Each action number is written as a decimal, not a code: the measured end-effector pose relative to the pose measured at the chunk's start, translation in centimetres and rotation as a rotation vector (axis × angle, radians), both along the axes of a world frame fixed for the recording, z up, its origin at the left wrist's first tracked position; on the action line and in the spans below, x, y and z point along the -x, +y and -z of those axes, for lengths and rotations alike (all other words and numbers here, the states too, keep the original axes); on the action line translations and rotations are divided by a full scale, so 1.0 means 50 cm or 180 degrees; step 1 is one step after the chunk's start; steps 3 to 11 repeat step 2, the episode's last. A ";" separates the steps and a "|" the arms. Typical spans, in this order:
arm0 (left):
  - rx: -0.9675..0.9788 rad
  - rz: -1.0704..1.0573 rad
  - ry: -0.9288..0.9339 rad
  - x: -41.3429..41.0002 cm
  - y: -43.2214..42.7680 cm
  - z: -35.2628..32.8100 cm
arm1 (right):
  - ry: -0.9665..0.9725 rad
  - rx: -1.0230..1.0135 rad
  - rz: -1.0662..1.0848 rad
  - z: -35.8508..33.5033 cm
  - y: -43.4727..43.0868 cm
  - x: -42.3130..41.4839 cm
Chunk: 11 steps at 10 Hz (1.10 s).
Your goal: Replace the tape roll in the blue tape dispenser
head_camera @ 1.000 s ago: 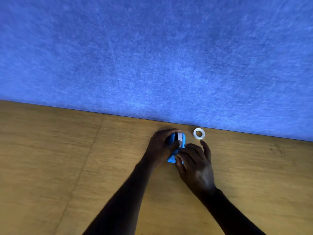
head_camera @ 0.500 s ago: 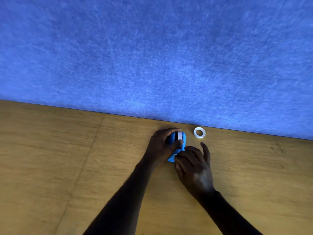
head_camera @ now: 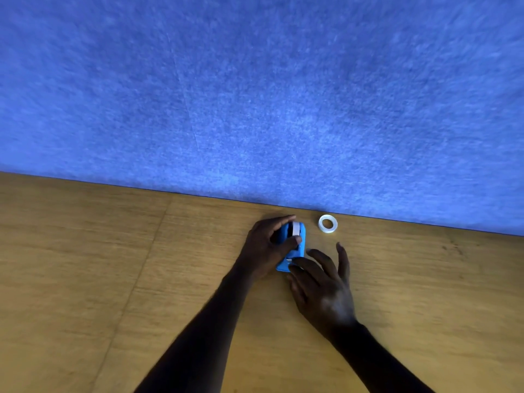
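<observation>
The blue tape dispenser (head_camera: 298, 252) lies on the wooden table near the blue wall. A white tape roll (head_camera: 295, 228) sits in its far end. My left hand (head_camera: 268, 246) is wrapped around the dispenser from the left, thumb across its middle. My right hand (head_camera: 321, 282) lies at the dispenser's near end with fingers spread; its index finger and thumb touch the cutter end. A second white tape ring (head_camera: 328, 224) lies flat on the table to the right of the dispenser, untouched.
A blue felt wall (head_camera: 255, 95) rises right behind the dispenser and the ring. The wooden table (head_camera: 99, 265) stretches wide to the left and right.
My right hand has spread its fingers and drawn back slightly toward the dispenser's near end. The left hand keeps its hold; the loose ring has not moved.
</observation>
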State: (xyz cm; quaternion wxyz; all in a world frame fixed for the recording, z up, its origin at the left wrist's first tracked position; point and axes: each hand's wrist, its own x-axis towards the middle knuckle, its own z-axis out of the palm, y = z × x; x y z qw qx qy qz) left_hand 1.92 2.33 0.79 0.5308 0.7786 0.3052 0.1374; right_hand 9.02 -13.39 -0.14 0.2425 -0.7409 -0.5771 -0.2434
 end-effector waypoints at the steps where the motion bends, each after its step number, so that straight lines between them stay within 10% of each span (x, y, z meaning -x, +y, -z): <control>1: 0.0088 0.0035 -0.0028 -0.001 0.004 -0.003 | -0.0047 -0.0007 -0.0099 -0.001 -0.010 0.004; 11: 0.0277 -0.0010 -0.0095 0.003 0.009 -0.016 | 0.0052 -0.0025 -0.0012 -0.013 -0.016 0.010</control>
